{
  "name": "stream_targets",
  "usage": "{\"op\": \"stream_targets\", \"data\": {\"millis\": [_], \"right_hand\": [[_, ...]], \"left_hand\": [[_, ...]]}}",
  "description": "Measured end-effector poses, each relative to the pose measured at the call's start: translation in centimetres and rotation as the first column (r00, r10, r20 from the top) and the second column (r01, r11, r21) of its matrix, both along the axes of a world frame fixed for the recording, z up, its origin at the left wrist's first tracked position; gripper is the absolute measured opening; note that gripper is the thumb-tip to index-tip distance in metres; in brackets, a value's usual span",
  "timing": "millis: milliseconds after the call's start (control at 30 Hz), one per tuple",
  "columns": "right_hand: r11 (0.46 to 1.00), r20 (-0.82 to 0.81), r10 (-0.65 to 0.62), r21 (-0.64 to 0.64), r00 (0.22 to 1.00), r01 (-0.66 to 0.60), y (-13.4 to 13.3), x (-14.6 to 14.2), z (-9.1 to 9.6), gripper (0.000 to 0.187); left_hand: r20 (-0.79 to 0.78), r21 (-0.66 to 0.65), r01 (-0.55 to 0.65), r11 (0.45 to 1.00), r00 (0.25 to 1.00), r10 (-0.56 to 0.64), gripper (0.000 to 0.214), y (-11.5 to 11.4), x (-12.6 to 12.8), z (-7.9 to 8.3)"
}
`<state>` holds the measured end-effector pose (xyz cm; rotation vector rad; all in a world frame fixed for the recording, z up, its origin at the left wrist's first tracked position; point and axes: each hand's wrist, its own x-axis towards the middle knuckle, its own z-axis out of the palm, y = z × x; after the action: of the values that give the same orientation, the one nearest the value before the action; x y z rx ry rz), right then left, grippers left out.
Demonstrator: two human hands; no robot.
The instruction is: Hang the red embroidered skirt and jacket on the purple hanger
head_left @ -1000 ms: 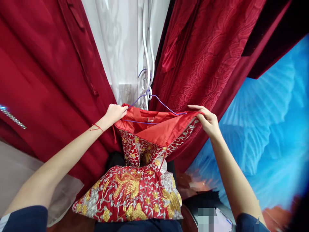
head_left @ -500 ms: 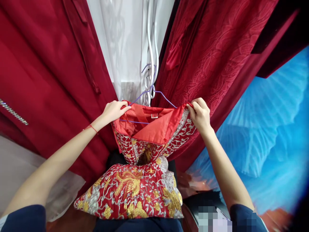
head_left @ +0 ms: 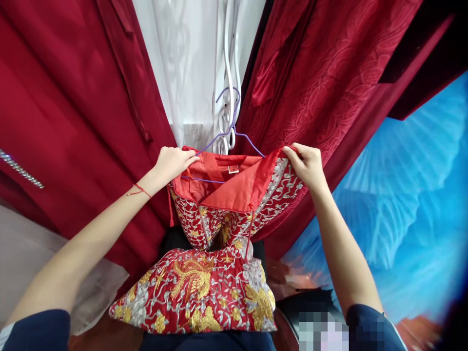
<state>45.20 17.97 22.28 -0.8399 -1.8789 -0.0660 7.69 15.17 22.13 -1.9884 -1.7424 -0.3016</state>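
**Garment top edge stretched between the hands, hanger inside the opening**

Landmark: the purple hanger point(head_left: 233, 129). Far left of the hanger, a plain red curtain point(head_left: 91, 97) hangs in folds, with a pale sheer cloth point(head_left: 47, 253) below. Just left of the hanger, the left hand point(head_left: 173, 165) pinches the garment point(head_left: 223, 258) at the left end of its top edge. This hand is nearer: its fingertips meet the hanger's left shoulder in view; contact cannot be confirmed.

At the hanger, the garment's top edge runs crosswise, roughly level. The hanger's bottom bar crosses inside the opening; the front flap of red lining point(head_left: 230, 200) hides the bar's right part. The embroidered body drops from the hanger toward the person's lap. Behind the hanger is a white metal rack point(head_left: 228, 63); whether the hook is engaged on it cannot be determined.

Right of the hanger and apart from it, the right hand point(head_left: 306, 163) pinches the opposite end of the edge. Farther right: a patterned red curtain point(head_left: 321, 87), then a blue backdrop point(head_left: 413, 185).
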Motion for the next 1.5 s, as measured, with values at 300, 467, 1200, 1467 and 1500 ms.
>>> {"op": "stream_targets", "data": {"millis": [300,467,1200,1467,1500], "right_hand": [[0.984,0.201,-0.128,0.146,0.971,0.099,1.5,-3.2,-2.8,0.049],[0.966,0.602,-0.175,0.258,0.779,0.017,1.6,-7.0,-5.0,0.037],[0.997,-0.099,0.065,0.035,0.993,-0.062,5.6,-7.3,-4.2,0.012],[0.991,0.103,-0.098,0.096,0.990,0.088,5.3,-7.9,-4.7,0.020],[0.980,0.145,-0.172,0.128,0.974,0.154,4.9,-8.4,-4.9,0.023]], "left_hand": [[0.026,-0.053,-0.018,0.998,0.999,0.019,0.047,0.1,-0.4,-1.6],[0.067,-0.042,-0.036,0.998,0.997,0.039,0.050,-0.3,-0.2,-1.6],[0.253,0.225,0.219,0.949,0.928,-0.274,0.055,-3.6,7.1,-12.5],[0.555,0.406,-0.081,0.910,0.813,-0.176,0.030,-1.6,2.2,-11.7],[0.569,0.409,-0.070,0.910,0.799,-0.194,0.030,-1.7,2.0,-11.6]]}}
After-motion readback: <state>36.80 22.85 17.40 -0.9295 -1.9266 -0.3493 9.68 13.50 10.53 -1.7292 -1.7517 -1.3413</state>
